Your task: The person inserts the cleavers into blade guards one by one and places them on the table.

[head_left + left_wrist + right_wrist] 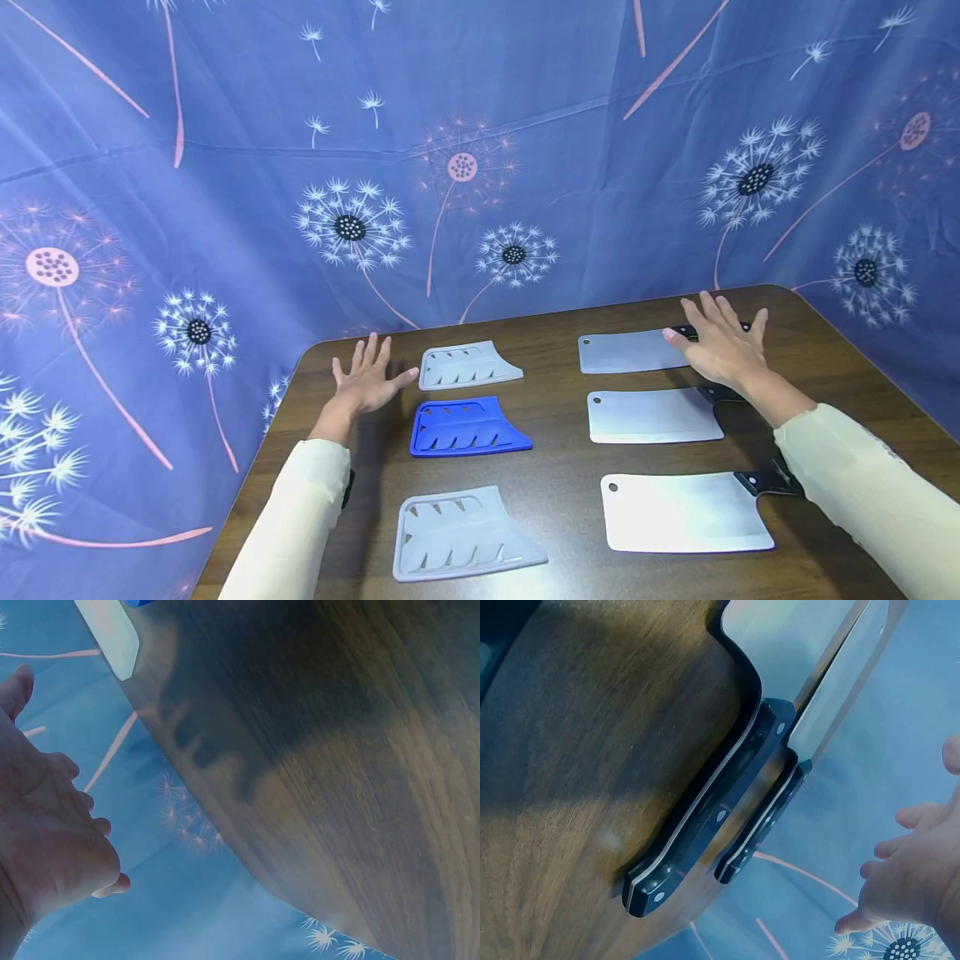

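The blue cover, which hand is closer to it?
Left. The left hand hovers open just beside the blue cover, off its far left corner. The right hand is across the table, over the farthest cleaver.

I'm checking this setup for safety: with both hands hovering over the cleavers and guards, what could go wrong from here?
The right hand hovers open above the far cleaver, whose blade is bare; reaching down carelessly could meet the edge. All three cleavers lie unsheathed, the guards apart by the left hand. The near cleaver lies close to the right sleeve, which might nudge it.
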Available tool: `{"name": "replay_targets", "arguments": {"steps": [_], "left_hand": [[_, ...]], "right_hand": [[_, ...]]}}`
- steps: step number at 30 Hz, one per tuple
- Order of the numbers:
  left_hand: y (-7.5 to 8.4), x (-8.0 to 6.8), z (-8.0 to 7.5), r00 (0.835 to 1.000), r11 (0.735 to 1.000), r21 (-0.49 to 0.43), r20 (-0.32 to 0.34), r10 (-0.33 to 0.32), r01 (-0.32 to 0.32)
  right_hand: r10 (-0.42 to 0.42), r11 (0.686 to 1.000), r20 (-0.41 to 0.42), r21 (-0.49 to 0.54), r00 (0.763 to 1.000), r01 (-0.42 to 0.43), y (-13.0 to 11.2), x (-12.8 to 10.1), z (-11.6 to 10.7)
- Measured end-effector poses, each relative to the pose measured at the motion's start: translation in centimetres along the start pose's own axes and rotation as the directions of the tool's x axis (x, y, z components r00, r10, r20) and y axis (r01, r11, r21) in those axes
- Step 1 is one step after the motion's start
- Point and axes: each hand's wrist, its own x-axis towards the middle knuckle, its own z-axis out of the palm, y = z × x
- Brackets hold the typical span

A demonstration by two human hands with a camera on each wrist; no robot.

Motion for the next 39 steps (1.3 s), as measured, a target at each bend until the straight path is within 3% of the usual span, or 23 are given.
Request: {"name": "replay_targets", "arguments": {"steps": [29,39], "left_hand": [[3.2,1.4,0.3,0.997,0.997,0.009,-0.002,0.072,-0.072],[4.4,3.1,0.4,0.996,0.996,0.027,0.006,0.084,-0.084]], "right_hand": [[0.000,1.000,0.027,0.003,1.000,0.000,-0.3,1.4,0.8],[-0.008,1.000,0.026,0.030,1.000,0.007,0.0,2.2,1.0]]}}
